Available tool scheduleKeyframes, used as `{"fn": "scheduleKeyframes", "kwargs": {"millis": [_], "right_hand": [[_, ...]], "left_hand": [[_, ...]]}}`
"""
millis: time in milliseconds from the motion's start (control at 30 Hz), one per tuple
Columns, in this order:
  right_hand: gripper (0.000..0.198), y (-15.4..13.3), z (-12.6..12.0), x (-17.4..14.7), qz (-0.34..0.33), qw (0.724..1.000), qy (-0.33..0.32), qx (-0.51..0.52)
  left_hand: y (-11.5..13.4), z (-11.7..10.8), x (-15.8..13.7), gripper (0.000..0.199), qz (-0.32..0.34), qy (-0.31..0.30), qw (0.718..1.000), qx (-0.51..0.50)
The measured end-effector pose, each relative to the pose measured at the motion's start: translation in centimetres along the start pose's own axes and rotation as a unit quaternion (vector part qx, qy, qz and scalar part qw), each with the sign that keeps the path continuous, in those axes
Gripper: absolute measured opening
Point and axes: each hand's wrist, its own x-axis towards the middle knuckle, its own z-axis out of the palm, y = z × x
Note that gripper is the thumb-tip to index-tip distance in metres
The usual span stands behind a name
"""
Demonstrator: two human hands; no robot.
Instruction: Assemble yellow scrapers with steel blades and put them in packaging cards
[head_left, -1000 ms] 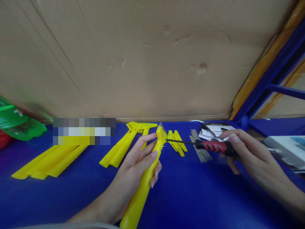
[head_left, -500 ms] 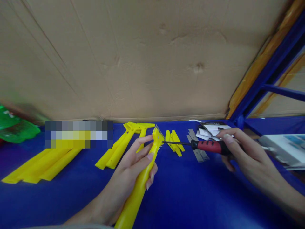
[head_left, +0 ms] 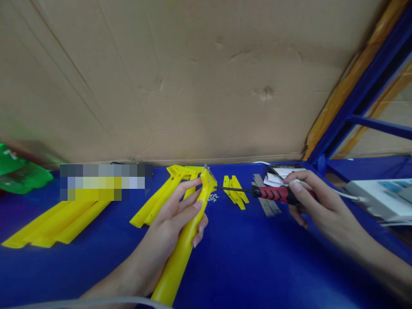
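Note:
My left hand (head_left: 182,214) is wrapped round the handle of a yellow scraper (head_left: 175,266), whose head with a metal blade points up and away. In my right hand (head_left: 312,199) is a screwdriver (head_left: 273,194) with a red and black grip. Its thin dark shaft runs left, and the tip meets the scraper head or lies just in front of it; I cannot tell which. Below the tip, small silver screws (head_left: 212,198) lie on the blue table. Several yellow clamp plates (head_left: 236,193) and flat grey metal blades (head_left: 268,206) lie between my hands.
Other yellow scrapers (head_left: 157,199) lie behind my left hand, and yellow handles (head_left: 58,225) at the left. A green plastic wrapper (head_left: 22,171) is at the far left. White papers (head_left: 277,174) and a white box (head_left: 383,197) with a cable are at the right. Cardboard (head_left: 193,86) stands behind.
The scraper and the screwdriver have both shifted slightly left in view, together with my hands. The screws beside the scraper head show more fully now.

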Motion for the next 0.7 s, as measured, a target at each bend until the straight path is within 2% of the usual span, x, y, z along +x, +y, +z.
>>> {"fn": "scheduleKeyframes", "kwargs": {"millis": [133,233,333,500,600,700], "right_hand": [[0.038,0.38,-0.15,-0.06,0.037,0.998,-0.015,0.043],[0.038,0.14,-0.50,-0.22,0.015,0.993,-0.038,0.114],[0.036,-0.14,-0.74,-0.30,-0.008,0.989,-0.045,0.140],[0.035,-0.04,-0.48,-0.23,-0.013,0.994,-0.038,0.100],[0.037,0.24,-0.18,-0.16,-0.021,0.999,-0.012,0.037],[0.045,0.38,0.13,-0.24,0.003,1.000,0.016,-0.016]], "left_hand": [[-0.12,0.16,-0.14,0.045,0.002,0.010,1.000,0.001],[-0.53,0.09,0.06,0.047,0.006,0.018,1.000,-0.017],[-0.80,-0.08,0.26,0.049,0.014,0.017,0.999,-0.031],[-0.64,-0.20,0.09,0.052,0.012,0.015,1.000,-0.020],[-0.42,-0.09,-0.20,0.049,0.005,0.011,1.000,-0.023],[-0.04,0.05,-0.57,0.047,0.007,0.005,1.000,-0.023]]}}
